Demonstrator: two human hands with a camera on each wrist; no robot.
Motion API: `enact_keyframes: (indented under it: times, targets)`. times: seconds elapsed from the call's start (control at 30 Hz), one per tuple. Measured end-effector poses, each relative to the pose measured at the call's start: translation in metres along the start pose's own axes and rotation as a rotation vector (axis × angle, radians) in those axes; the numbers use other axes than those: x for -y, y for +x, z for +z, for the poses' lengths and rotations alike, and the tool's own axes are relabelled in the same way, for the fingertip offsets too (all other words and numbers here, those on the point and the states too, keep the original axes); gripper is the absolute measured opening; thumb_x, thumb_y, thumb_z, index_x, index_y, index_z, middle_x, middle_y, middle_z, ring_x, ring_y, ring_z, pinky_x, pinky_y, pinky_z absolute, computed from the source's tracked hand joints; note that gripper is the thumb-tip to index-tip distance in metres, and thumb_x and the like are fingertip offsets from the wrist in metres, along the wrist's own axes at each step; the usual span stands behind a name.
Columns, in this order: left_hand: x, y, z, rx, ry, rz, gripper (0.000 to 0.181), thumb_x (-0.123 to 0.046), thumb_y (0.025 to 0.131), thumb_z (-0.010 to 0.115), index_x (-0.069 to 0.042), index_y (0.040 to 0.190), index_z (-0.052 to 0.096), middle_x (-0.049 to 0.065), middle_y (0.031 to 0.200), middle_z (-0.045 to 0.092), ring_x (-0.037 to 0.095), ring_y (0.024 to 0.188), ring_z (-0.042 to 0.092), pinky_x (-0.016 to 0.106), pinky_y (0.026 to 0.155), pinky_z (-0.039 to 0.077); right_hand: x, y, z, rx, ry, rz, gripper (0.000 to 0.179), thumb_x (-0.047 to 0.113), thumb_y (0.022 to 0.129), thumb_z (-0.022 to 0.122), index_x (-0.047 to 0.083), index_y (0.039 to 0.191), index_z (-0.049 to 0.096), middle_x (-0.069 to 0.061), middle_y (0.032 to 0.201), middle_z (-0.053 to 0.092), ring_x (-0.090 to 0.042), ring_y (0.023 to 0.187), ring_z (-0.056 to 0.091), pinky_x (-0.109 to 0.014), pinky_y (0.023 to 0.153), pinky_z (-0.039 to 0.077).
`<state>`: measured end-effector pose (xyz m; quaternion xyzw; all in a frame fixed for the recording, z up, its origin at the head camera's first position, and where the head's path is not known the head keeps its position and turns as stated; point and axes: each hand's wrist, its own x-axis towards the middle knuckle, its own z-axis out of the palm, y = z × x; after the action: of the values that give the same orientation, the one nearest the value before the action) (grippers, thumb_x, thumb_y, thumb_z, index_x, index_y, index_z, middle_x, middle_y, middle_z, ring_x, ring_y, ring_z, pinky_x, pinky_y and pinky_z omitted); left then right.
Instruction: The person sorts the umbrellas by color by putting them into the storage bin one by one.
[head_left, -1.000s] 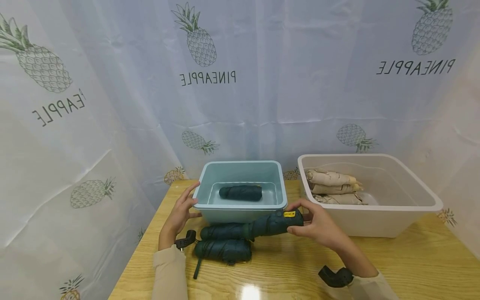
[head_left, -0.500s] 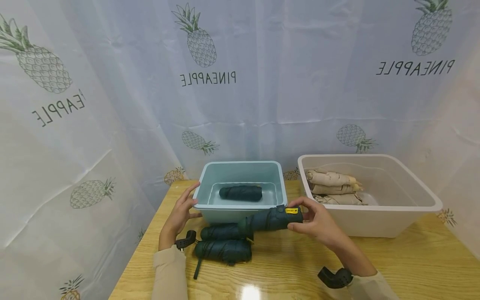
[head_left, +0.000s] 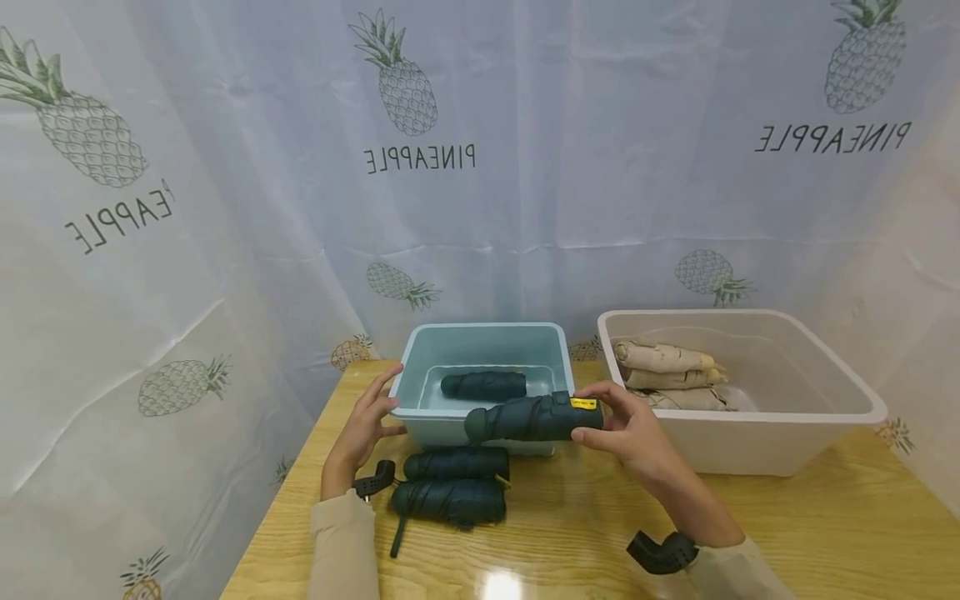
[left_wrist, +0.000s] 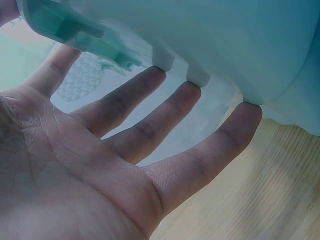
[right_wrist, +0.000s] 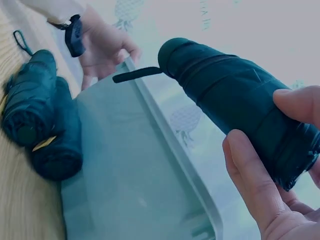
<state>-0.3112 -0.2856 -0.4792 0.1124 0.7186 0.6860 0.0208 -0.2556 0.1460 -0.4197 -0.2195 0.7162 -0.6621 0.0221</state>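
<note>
My right hand point(head_left: 630, 433) pinches one end of a dark green folded umbrella point(head_left: 525, 419), the end with the yellow label. It holds the umbrella roughly level above the table, in front of the light blue bin point(head_left: 435, 432). In the right wrist view a strap dangles from the far end of the umbrella. My left hand point(head_left: 365, 429) is at the bin's left side, and its straight fingertips point(left_wrist: 246, 112) touch the bin in the left wrist view. Another dark umbrella point(head_left: 483, 385) lies inside the bin. Two more, a rear umbrella point(head_left: 456, 463) and a front umbrella point(head_left: 450, 501), lie side by side on the table.
A larger white bin point(head_left: 735, 442) stands to the right, with several beige rolled bundles point(head_left: 663, 357) at its left end. Behind both bins hangs a pineapple-print curtain point(head_left: 525, 208). Everything stands on a wooden table point(head_left: 585, 542).
My right hand has lifted the umbrella up off the pair on the table, toward the blue bin's front rim. My left hand stays at the bin's side.
</note>
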Motion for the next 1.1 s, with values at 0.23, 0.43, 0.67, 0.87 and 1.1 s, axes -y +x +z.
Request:
enact_keyframes:
  times: [0.23, 0.43, 0.67, 0.87, 1.1]
  targets:
    - [0.000, 0.001, -0.001, -0.004, 0.002, -0.006, 0.063, -0.018, 0.102, 0.045, -0.024, 0.163, 0.027, 0.026, 0.165, 0.023, 0.055, 0.145, 0.033, 0.073, 0.098, 0.046, 0.009, 0.021, 0.007, -0.024, 0.062, 0.050, 0.047, 0.006, 0.089, 0.076, 0.010, 0.131, 0.055, -0.016, 0.146, 0.044, -0.012, 0.096, 0.071, -0.030, 0.085, 0.059]
    - [0.000, 0.002, -0.001, -0.013, 0.005, -0.017, 0.063, -0.017, 0.102, 0.045, -0.026, 0.162, 0.028, 0.025, 0.164, 0.025, 0.053, 0.144, 0.036, 0.072, 0.097, 0.047, 0.016, 0.041, 0.013, -0.035, 0.147, 0.094, 0.050, 0.009, 0.090, 0.077, 0.013, 0.134, 0.053, -0.011, 0.149, 0.041, -0.015, 0.106, 0.069, -0.037, 0.094, 0.059]
    - [0.001, 0.004, -0.002, -0.011, 0.013, -0.018, 0.063, -0.017, 0.102, 0.045, -0.026, 0.162, 0.029, 0.025, 0.165, 0.024, 0.054, 0.145, 0.034, 0.073, 0.098, 0.046, 0.020, 0.068, 0.020, -0.045, 0.296, 0.074, 0.047, 0.001, 0.093, 0.072, 0.012, 0.134, 0.053, -0.011, 0.143, 0.042, -0.018, 0.116, 0.065, -0.040, 0.098, 0.057]
    - [0.001, 0.006, -0.003, -0.014, 0.010, -0.021, 0.063, -0.017, 0.102, 0.045, -0.026, 0.162, 0.029, 0.025, 0.165, 0.023, 0.054, 0.147, 0.032, 0.073, 0.098, 0.046, 0.017, 0.090, 0.028, -0.050, 0.351, 0.086, 0.052, -0.001, 0.094, 0.069, 0.010, 0.141, 0.050, -0.011, 0.145, 0.040, -0.018, 0.112, 0.067, -0.040, 0.099, 0.057]
    - [0.002, 0.008, -0.005, -0.013, 0.008, -0.020, 0.062, -0.017, 0.102, 0.045, -0.026, 0.161, 0.030, 0.025, 0.166, 0.022, 0.054, 0.147, 0.031, 0.073, 0.098, 0.046, 0.006, 0.110, 0.039, -0.054, 0.386, 0.142, 0.053, -0.004, 0.095, 0.067, 0.009, 0.143, 0.048, -0.012, 0.143, 0.040, -0.021, 0.110, 0.066, -0.039, 0.098, 0.057]
